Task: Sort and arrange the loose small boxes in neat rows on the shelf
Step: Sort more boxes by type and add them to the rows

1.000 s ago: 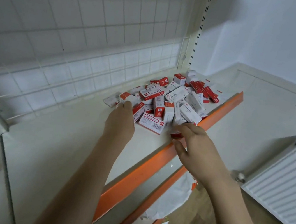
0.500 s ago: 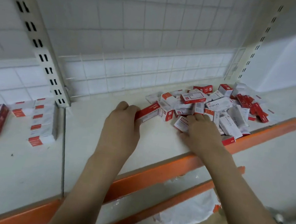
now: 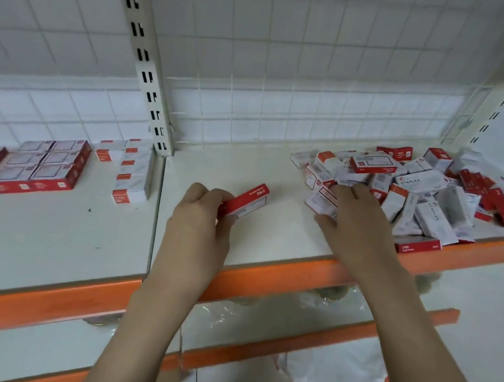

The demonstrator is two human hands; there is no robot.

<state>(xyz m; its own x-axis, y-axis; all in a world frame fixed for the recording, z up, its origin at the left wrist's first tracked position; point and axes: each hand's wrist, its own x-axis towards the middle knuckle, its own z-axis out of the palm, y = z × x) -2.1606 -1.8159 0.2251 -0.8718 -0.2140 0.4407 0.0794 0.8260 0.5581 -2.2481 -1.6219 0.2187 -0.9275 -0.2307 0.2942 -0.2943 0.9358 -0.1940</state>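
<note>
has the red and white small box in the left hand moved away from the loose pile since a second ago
Yes. The red and white small box has moved left, clear of the loose pile, held by the left hand.

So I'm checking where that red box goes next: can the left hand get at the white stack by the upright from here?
Probably yes. The left hand holds the red box, and bare shelf lies between it and the white stack.

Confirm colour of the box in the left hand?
Red box, white underside, in the left hand; head view.
</note>
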